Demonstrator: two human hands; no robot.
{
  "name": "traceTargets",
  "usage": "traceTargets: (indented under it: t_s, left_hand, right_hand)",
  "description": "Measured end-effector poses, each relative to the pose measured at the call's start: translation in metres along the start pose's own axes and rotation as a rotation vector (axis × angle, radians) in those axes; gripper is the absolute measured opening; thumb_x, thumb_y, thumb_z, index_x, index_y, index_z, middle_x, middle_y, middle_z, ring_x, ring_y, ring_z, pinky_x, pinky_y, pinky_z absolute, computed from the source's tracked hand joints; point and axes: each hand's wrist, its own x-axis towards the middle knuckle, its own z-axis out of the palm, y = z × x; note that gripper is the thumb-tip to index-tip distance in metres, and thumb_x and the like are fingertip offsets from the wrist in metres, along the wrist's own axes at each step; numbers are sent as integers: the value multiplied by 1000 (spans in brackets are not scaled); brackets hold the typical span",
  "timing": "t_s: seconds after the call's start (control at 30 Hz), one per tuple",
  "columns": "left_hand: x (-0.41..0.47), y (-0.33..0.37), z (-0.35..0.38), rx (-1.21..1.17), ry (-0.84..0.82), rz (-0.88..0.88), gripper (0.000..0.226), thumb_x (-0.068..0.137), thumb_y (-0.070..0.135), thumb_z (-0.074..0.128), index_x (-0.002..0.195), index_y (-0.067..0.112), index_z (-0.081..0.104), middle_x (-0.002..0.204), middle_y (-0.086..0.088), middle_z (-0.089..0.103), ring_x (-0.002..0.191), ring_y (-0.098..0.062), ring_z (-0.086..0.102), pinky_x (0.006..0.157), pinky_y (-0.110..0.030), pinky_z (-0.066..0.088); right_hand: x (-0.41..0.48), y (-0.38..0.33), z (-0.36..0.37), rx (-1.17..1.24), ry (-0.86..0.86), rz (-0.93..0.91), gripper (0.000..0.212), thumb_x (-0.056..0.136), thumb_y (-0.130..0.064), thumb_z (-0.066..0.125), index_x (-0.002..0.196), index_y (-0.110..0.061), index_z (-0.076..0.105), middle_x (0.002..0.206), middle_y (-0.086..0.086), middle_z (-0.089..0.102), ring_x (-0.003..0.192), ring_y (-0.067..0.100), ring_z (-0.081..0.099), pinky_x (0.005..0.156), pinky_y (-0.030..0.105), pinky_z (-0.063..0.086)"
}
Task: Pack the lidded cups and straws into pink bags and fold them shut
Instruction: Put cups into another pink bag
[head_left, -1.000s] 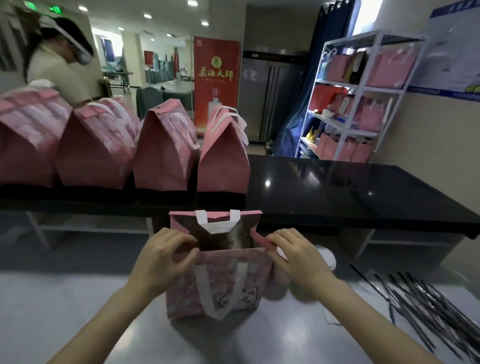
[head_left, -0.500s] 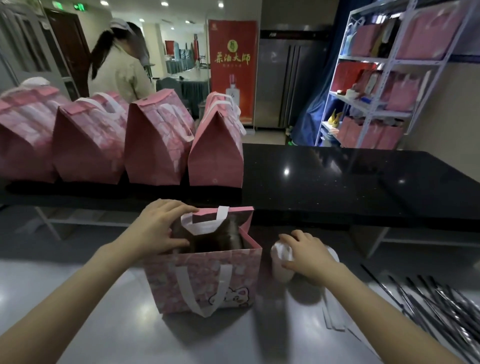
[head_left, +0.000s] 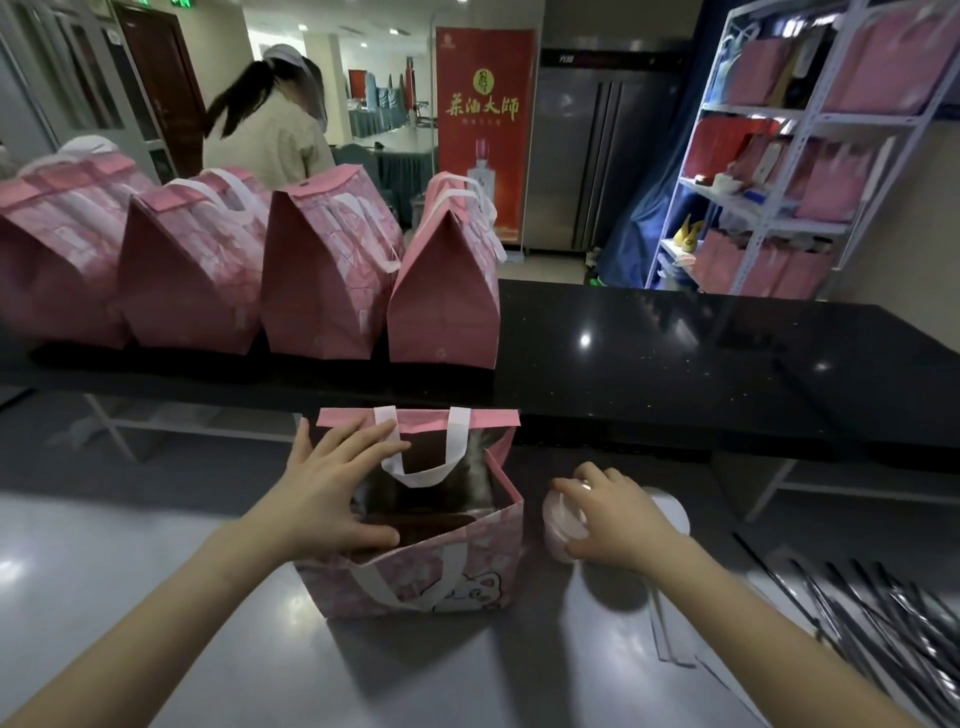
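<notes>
An open pink bag (head_left: 441, 582) with white handles stands on the grey table in front of me. My left hand (head_left: 332, 493) rests over its left rim with fingers spread, holding the mouth wide. Right beside the bag, my right hand (head_left: 613, 514) grips a pale lidded cup (head_left: 558, 522) from above. A second lidded cup (head_left: 670, 512) shows partly behind that hand. A spread of dark wrapped straws (head_left: 872, 613) lies at the right of the table. The bag's inside is dark and I cannot tell what it holds.
Several folded pink bags (head_left: 322, 275) stand in a row on the black counter (head_left: 675, 364) behind. A person (head_left: 270, 130) stands beyond them. A white shelf rack (head_left: 779, 156) with more pink bags is at the far right. White paper strips (head_left: 670, 639) lie near the straws.
Both hands left the bag's top edges. My left hand moved onto the left rim and spread its fingers; my right hand went right and took hold of the lidded cup.
</notes>
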Motion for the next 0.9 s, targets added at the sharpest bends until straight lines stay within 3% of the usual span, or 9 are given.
traceTargets:
  t_s: [0.2,0.3,0.43,0.53,0.63,0.73,0.83,0.9]
  left_hand:
    - [-6,9,4,-56,-33,-14,99,69,73,62,149,46,10,159,20,-11,141,-6,-27,119,-48,-5]
    - [-9,18,10,-49,-17,-11,99,69,73,59,149,46,8,159,18,-14,141,-7,-29,120,-47,-2]
    - [-14,25,13,-43,10,-3,105,67,75,58,150,44,2,158,18,-17,140,-7,-30,120,-47,-5]
    - [-21,28,11,-58,39,0,115,64,78,58,152,37,-3,159,17,-12,143,-8,-23,120,-45,-1]
    - [-29,28,4,-107,77,23,119,62,76,59,154,30,-2,161,14,4,148,-13,-4,120,-41,16]
    - [-37,18,-5,-155,80,75,113,67,60,71,152,37,0,159,18,9,147,-10,1,116,-38,26]
    - [-43,1,-17,-129,7,84,116,64,46,77,148,48,-3,158,22,6,144,-9,2,116,-38,27]
    - [-46,-7,-22,-35,-29,71,120,61,51,78,147,49,-5,159,22,3,145,-11,-1,119,-40,18]
  right_hand:
    - [-44,-15,-67,14,198,-37,79,69,-57,62,140,-43,31,133,-7,33,114,17,41,88,31,45]
    - [-62,-29,-114,-17,315,-83,81,62,-51,65,138,-42,36,132,-6,34,114,18,40,82,30,44]
    - [-75,-55,-159,170,454,-194,79,58,-61,55,134,-45,39,129,-11,38,113,14,38,82,29,40]
    - [-67,-87,-159,366,412,-287,77,60,-59,60,133,-46,40,126,-17,39,111,9,37,90,34,44]
    - [-50,-121,-130,360,296,-311,77,63,-59,60,135,-42,39,129,-13,39,114,12,37,93,37,46]
    - [-41,-143,-90,295,235,-289,75,71,-55,64,138,-41,33,132,-11,36,119,15,35,90,36,48]
    - [-40,-148,-63,243,201,-297,79,72,-52,67,140,-42,28,134,-10,33,119,15,33,88,33,47]
    - [-44,-145,-54,242,174,-301,81,70,-52,67,140,-45,25,135,-13,31,119,14,32,86,31,48]
